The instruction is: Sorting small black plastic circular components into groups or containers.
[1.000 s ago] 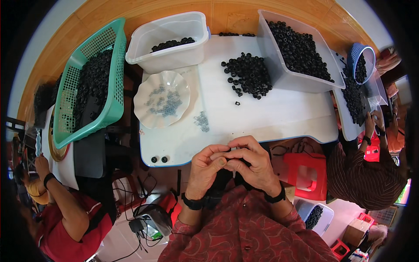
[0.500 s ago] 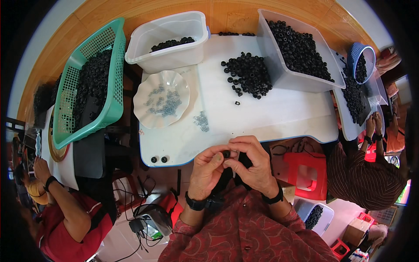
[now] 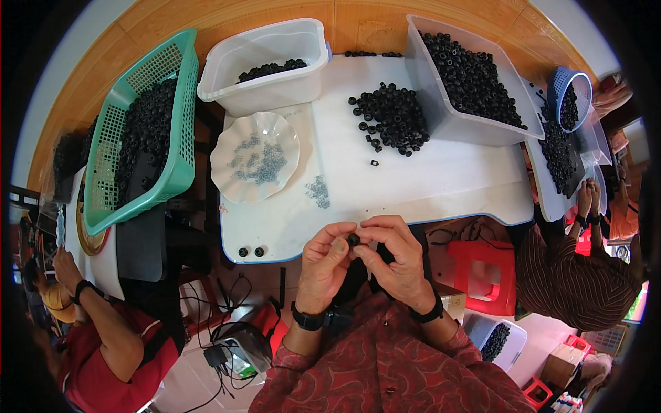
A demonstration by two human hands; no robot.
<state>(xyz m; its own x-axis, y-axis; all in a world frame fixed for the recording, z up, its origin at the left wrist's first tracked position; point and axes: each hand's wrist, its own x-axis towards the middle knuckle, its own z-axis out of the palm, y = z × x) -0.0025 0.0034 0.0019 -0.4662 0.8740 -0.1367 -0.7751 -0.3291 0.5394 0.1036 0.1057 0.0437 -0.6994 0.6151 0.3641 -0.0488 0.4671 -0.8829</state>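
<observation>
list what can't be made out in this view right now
All in the head view:
Black piece: partly covered by the left hand and right hand.
Clear bits on the plate: too small to tell their shape.
Big tub's bottom: hidden under heaped black pieces.
Red shirt: cut off by the lower edge.

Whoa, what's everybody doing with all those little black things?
The person in the red patterned shirt has one small, round black piece in the fingertips of the left hand, with the right hand's fingers close against it. On the white table are a loose heap of black pieces, two more near the left corner, and a wavy-edged white plate holding tiny clear bits. Other people sit at both sides.
</observation>
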